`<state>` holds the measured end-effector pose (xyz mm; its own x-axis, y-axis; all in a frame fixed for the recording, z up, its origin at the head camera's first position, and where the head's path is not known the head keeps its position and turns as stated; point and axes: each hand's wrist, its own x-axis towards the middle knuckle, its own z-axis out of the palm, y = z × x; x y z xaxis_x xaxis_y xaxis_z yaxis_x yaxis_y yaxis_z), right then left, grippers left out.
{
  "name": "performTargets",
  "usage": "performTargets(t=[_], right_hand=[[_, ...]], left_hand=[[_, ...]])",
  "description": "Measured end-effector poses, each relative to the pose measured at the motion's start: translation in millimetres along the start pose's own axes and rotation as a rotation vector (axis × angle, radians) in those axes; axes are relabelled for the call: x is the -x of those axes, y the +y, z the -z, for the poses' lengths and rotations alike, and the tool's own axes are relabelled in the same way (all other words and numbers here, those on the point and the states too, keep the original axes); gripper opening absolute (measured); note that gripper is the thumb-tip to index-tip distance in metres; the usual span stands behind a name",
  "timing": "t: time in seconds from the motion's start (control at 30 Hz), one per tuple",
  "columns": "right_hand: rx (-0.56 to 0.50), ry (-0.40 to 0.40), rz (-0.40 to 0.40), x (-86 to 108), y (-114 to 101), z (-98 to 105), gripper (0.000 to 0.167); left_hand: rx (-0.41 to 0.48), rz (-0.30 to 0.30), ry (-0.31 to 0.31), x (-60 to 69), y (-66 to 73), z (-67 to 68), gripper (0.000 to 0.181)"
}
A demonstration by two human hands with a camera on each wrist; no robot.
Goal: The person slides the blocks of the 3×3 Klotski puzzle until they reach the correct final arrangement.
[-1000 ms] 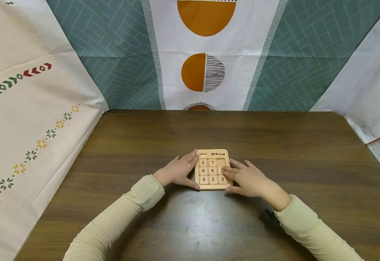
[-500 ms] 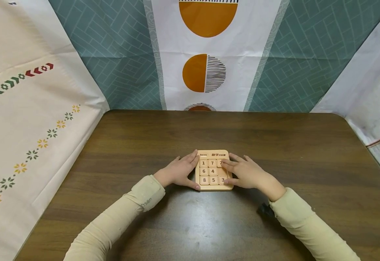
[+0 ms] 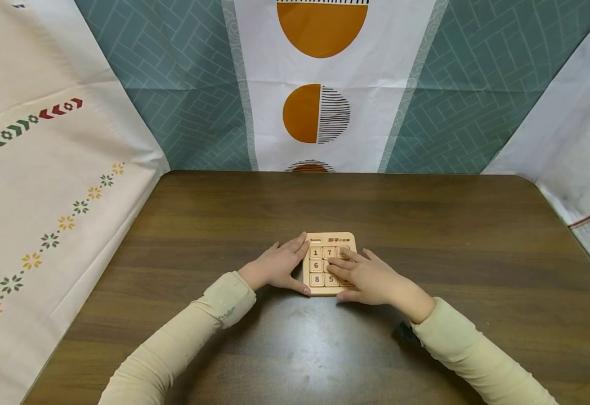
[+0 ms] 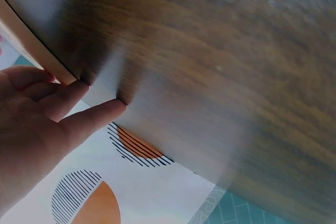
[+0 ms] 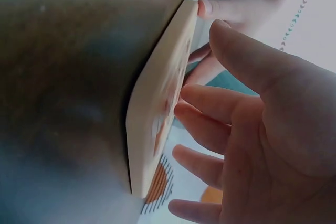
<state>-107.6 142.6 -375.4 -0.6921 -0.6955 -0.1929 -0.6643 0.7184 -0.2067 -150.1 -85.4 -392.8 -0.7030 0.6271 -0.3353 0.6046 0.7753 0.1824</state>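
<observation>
Left grip (image 3: 277, 266), fingers extended, thumb spread, touching the left side of one wooden number board (image 3: 322, 291). Right grip (image 3: 372, 278), fingers spread over its numbered tiles (image 3: 329, 252), toward the right side. Both unclosed. Board: flat on brown wood-grain surface (image 3: 224, 216), well in from the far edge, between left and right edges.

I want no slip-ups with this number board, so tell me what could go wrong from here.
Wrong tile: the right hand spreads over the board and hides some numbered tiles, so a fingertip might nudge one that wasn't meant.

Shifting board: the left hand rests along its left side only, and the table looks glossy, so a sideways push could perhaps turn or slide it.
</observation>
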Motion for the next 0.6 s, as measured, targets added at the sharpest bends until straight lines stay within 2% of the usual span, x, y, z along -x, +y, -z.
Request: performTargets(t=[0.2, 0.6], right_hand=[[-0.010, -0.016, 0.006, 0.6, -1, -2, 0.064], [-0.027, 0.003, -0.011, 13.0, 12, -5, 0.063]], left_hand=[[0.000, 0.001, 0.003, -0.3, -0.2, -0.4, 0.110], [-0.010, 0.000, 0.005, -1.1, -1.2, -2.0, 0.111]])
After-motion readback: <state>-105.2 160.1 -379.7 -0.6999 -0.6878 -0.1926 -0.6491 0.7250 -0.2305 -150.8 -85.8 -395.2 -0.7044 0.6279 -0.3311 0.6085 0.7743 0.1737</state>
